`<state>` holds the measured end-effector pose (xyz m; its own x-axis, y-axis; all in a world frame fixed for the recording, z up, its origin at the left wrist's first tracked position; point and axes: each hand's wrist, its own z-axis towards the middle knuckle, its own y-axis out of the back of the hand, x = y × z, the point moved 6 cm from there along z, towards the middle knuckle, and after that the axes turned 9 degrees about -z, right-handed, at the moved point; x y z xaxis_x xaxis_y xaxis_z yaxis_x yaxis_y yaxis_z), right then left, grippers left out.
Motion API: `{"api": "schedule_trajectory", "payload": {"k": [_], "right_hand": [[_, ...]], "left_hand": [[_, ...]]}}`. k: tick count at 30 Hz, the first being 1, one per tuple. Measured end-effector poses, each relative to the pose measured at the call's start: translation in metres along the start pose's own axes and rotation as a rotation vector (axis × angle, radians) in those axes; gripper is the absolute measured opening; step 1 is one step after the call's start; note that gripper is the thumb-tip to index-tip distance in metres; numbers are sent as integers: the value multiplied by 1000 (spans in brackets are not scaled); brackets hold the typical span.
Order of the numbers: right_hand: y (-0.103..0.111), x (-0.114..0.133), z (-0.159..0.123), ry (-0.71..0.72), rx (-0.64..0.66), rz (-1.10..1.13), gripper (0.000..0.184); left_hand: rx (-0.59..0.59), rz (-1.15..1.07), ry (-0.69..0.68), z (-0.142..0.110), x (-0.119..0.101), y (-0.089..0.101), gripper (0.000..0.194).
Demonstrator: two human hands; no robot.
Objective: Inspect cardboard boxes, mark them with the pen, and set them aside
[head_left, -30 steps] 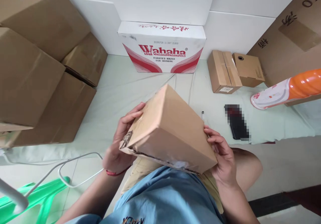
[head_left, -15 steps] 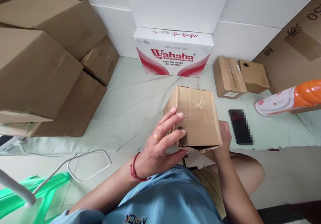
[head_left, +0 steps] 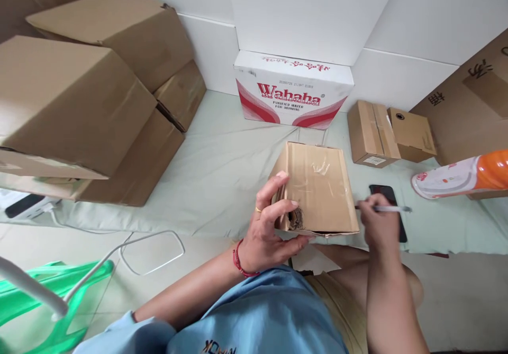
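Note:
A taped brown cardboard box [head_left: 317,187] rests on my lap at the edge of the pale green sheet. My left hand [head_left: 270,227] grips its near left corner, fingers wrapped round the torn edge. My right hand [head_left: 377,221] is off the box, just right of it, and closed on a thin silver pen-like tool [head_left: 391,209] that points right. A dark phone [head_left: 387,206] lies on the sheet behind that hand.
Large brown cartons [head_left: 75,100] are stacked at the left. A white and red Wahaha box [head_left: 293,92] stands against the wall. Two small cartons [head_left: 391,132] and an orange and white appliance [head_left: 460,174] lie at the right. A green stool [head_left: 47,301] and white cable [head_left: 151,253] are lower left.
The box was turned and set down on my lap. My right hand let go of it and now holds the thin silver tool beside the phone. My left hand moved to the near corner.

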<state>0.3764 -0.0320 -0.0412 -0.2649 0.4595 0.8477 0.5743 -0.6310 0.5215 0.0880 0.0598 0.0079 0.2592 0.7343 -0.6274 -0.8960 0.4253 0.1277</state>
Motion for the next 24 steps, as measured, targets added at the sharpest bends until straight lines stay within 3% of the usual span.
{"api": "schedule_trajectory", "payload": {"k": [3, 6, 9, 12, 15, 17, 24], "right_hand": [[33, 38, 0, 91, -23, 380, 56], [49, 94, -13, 275, 123, 645, 33], [37, 152, -37, 495, 312, 533, 18], [1, 190, -58, 639, 550, 326, 12], [-37, 205, -66, 681, 755, 172, 9], [-54, 207, -64, 683, 778, 105, 11], [-63, 203, -67, 803, 732, -24, 11]], "left_hand": [[-21, -67, 67, -6, 9, 4, 86], [-14, -80, 121, -3, 19, 9, 115], [94, -28, 144, 7, 25, 12, 129], [219, 18, 140, 16, 28, 15, 122], [240, 13, 161, 18, 31, 20, 107], [214, 3, 165, 16, 32, 22, 101], [175, -26, 136, 9, 38, 18, 106]]}}
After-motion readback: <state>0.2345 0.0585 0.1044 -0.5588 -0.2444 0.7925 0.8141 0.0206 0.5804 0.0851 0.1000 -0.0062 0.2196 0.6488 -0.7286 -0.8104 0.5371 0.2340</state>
